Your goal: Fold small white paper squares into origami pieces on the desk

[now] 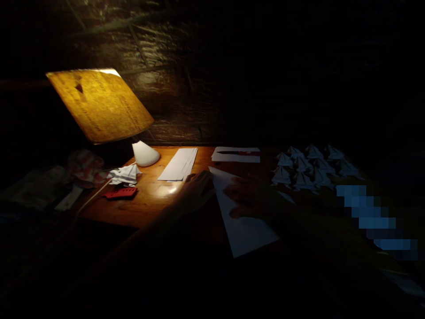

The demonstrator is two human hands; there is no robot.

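Observation:
A folded sheet of white paper [244, 235] lies aslant on the wooden table, its narrow tip pointing away from me. At the left edge near that tip rests my left hand [198, 192], fingers stretched out and thumb apart, not gripping anything visible. Across the middle of the sheet lies my right hand [244, 195], its fingers spread over the paper. Deep shadow hides much of the right hand and both forearms. A small white paper corner [287, 197] shows just right of the right hand.
A lit lamp with a yellow shade [102, 106] stands at the left. Behind my hands are paper strips [179, 164] and a knife with a red handle [249, 153] on white paper. Several folded paper shapes [303, 164] stand right; a red object [121, 193] and crumpled paper [124, 175] lie left.

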